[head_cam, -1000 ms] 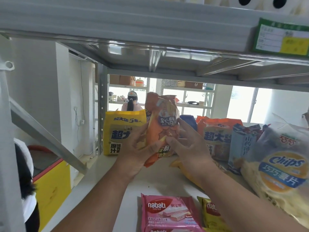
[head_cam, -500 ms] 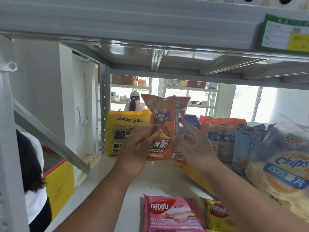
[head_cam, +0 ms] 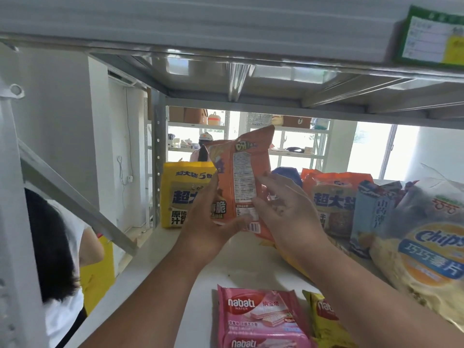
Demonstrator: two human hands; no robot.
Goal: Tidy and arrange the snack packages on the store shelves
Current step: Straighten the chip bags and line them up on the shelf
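Hands meet around an orange snack bag (head_cam: 242, 179) held upright above the middle of the white shelf (head_cam: 155, 267), its long axis near vertical and its printed back turned toward the camera. The left hand (head_cam: 211, 222) grips the bag's lower left side, thumb curled under the bottom edge; the right hand (head_cam: 283, 212) pinches its right edge with curled fingers. Behind it, at the shelf's back edge, a yellow bag (head_cam: 183, 194) stands to the left and an orange pack (head_cam: 334, 197) to the right, with a gap between them straight beyond the held bag. Pink wafers (head_cam: 261, 320) lie at the front edge. Setting the bag down likely means turning its front outward first.
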